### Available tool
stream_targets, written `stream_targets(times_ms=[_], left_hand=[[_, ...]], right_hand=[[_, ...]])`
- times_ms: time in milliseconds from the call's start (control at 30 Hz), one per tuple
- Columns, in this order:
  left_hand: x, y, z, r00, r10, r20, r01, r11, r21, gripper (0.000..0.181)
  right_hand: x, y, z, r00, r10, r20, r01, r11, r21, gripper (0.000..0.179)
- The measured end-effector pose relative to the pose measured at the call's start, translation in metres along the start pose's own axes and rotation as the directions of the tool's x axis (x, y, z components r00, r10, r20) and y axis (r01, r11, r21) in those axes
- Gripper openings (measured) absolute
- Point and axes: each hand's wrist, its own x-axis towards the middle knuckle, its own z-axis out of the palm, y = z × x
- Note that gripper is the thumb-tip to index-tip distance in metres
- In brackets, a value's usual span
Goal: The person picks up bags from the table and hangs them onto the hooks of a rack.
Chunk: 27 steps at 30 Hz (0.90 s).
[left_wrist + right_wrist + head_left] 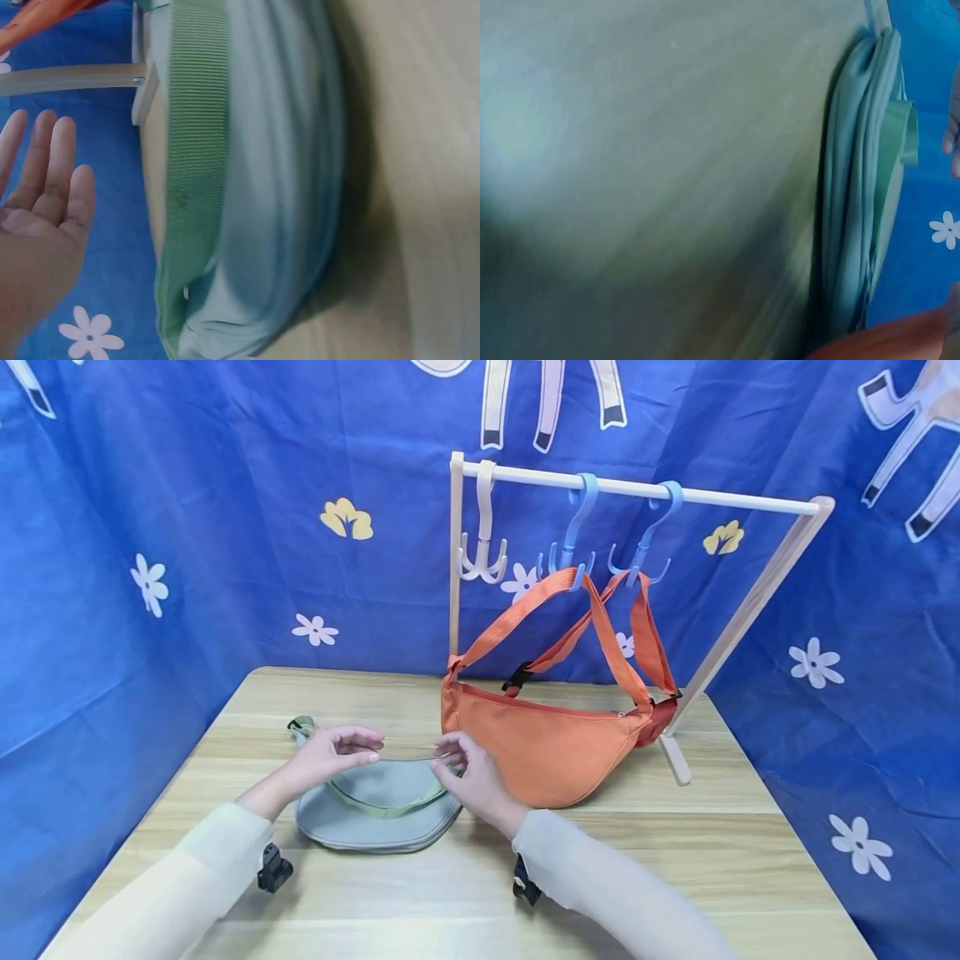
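Observation:
A grey-green crossbody bag (375, 822) lies on the wooden table, its pale green webbing strap (199, 135) looped over its top. Over the bag's upper left edge is my left hand (341, 753), fingers loosely bent and pointing right, nothing between them. In the left wrist view its fingers (49, 169) are extended, apart from the strap. My right hand (468, 772) hovers at the bag's right end, near the strap, with fingers lightly bent and thumb apart from them. The right wrist view shows the layered side of the bag (855, 195) and only a sliver of that hand.
Right of my right hand, an orange crossbody bag (540, 752) hangs by its strap from a blue hook (573, 531) on a rack (637, 487). A red bag (658, 722) sits behind it on another blue hook (643, 539). A white hook (483, 527) carries nothing. Blue curtain surrounds the table.

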Motion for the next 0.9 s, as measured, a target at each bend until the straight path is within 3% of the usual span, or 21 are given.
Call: stream_targets(times_ms=[267, 467, 900], left_hand=[[-0.01, -0.014, -0.001, 0.998, 0.006, 0.065, -0.008, 1.0, 0.022, 0.04], [-0.015, -0.022, -0.003, 0.994, 0.04, 0.101, -0.044, 0.998, 0.034, 0.039], [-0.015, -0.037, -0.002, 0.979, 0.027, 0.202, -0.035, 0.999, 0.032, 0.042]], right_hand=[[-0.008, -0.02, 0.011, 0.996, -0.012, 0.091, 0.009, 1.0, 0.026, 0.03], [-0.006, 0.014, 0.023, 0.982, -0.021, 0.188, 0.024, 1.0, -0.012, 0.038], [-0.005, 0.033, 0.033, 0.943, 0.047, 0.328, -0.015, 0.995, -0.1, 0.053]])
